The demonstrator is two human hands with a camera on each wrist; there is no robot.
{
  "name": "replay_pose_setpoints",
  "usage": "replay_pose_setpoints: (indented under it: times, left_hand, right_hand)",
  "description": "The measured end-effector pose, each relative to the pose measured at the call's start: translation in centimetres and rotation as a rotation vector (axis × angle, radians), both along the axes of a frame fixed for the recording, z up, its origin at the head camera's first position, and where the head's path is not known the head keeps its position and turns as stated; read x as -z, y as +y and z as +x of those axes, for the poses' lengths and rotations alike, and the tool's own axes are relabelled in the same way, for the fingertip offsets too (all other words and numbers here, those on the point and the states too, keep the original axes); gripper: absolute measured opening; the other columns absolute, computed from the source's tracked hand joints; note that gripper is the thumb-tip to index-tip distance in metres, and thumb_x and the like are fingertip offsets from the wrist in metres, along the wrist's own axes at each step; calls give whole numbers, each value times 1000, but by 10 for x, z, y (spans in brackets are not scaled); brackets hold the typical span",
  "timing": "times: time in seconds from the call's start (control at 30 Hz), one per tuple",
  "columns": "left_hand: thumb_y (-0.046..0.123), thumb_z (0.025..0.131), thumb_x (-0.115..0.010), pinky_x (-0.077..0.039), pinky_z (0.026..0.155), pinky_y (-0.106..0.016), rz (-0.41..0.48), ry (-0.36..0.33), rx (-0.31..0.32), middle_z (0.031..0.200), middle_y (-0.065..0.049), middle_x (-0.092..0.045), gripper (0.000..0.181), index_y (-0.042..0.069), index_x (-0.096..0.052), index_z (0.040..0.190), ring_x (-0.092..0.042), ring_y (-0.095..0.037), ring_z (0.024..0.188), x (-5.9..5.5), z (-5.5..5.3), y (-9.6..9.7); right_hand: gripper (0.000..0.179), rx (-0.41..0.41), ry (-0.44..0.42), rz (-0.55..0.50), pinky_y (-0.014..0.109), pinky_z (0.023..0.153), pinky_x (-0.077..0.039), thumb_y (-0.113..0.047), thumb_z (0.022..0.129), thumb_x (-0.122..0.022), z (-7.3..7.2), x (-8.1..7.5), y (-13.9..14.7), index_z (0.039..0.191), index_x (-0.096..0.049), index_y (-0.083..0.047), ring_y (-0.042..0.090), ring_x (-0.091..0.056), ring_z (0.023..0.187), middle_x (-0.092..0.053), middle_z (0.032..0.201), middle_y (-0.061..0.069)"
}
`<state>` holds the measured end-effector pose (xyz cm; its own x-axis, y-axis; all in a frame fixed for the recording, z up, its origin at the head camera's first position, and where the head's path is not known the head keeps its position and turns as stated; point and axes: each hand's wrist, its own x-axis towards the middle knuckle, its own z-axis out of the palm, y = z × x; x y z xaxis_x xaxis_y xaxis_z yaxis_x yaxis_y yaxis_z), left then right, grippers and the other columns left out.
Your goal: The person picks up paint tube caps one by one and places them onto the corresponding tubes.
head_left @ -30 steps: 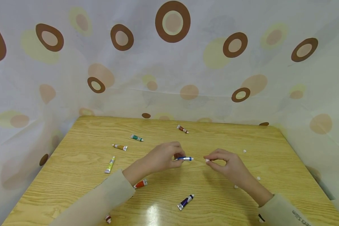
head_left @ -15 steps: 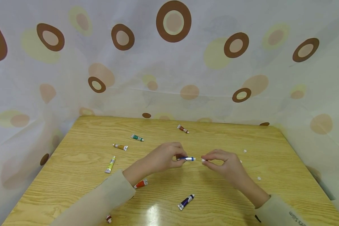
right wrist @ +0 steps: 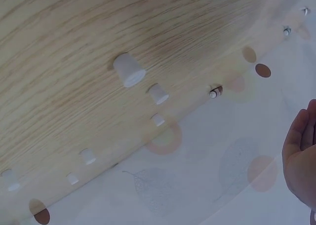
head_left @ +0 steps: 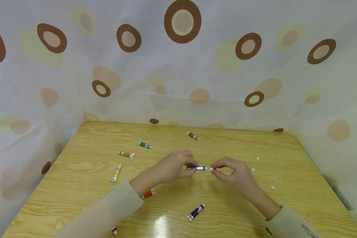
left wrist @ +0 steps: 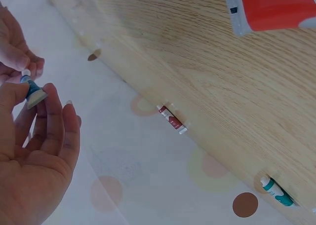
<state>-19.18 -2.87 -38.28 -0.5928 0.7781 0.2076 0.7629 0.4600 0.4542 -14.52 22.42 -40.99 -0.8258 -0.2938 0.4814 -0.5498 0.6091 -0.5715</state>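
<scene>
In the head view my left hand (head_left: 176,165) pinches a small blue paint tube (head_left: 200,168) between thumb and fingers, its white nozzle pointing right. Facing it, my right hand (head_left: 236,172) holds a tiny white cap (head_left: 211,169) between thumb and forefinger, close in front of the nozzle and roughly in line with it. The left wrist view shows the flat crimped end of the blue tube (left wrist: 33,93) at the left fingertips. In the right wrist view only part of the right hand (right wrist: 300,161) shows, at the right edge, with its fingertips out of frame.
Paint tubes lie about the wooden table: purple (head_left: 195,212) in front, orange-red (head_left: 149,193) partly behind the left sleeve, yellow (head_left: 116,173), ochre (head_left: 126,154), green (head_left: 144,144) and brown (head_left: 192,135). Several white caps (right wrist: 129,70) lie to the right. A patterned curtain (head_left: 178,76) encloses the table.
My right hand has moved left with the cap, narrowing the gap to the nozzle. The left hand and the blue tube have shifted slightly right.
</scene>
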Motion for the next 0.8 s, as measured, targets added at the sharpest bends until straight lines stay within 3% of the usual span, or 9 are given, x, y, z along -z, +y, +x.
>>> replay_pose_setpoints:
  times: [0.33,0.8]
  left_hand:
    - [12,96,-73,-53,77,-11,29,17,34,103,-2,-71,14,7,-78,108,-69,-8,89,-1,1,0]
    - [11,95,-73,-58,78,-20,27,-2,31,100,-1,-70,12,7,-79,105,-68,-7,87,-1,2,2]
  right_hand:
    - [22,-36,23,-9,18,77,-58,-2,83,-84,1,0,-4,94,-78,-20,4,-70,85,-77,93,-7]
    - [23,-78,25,-22,17,80,-58,0,83,-83,-1,1,-6,95,-78,-19,4,-71,87,-77,93,-6]
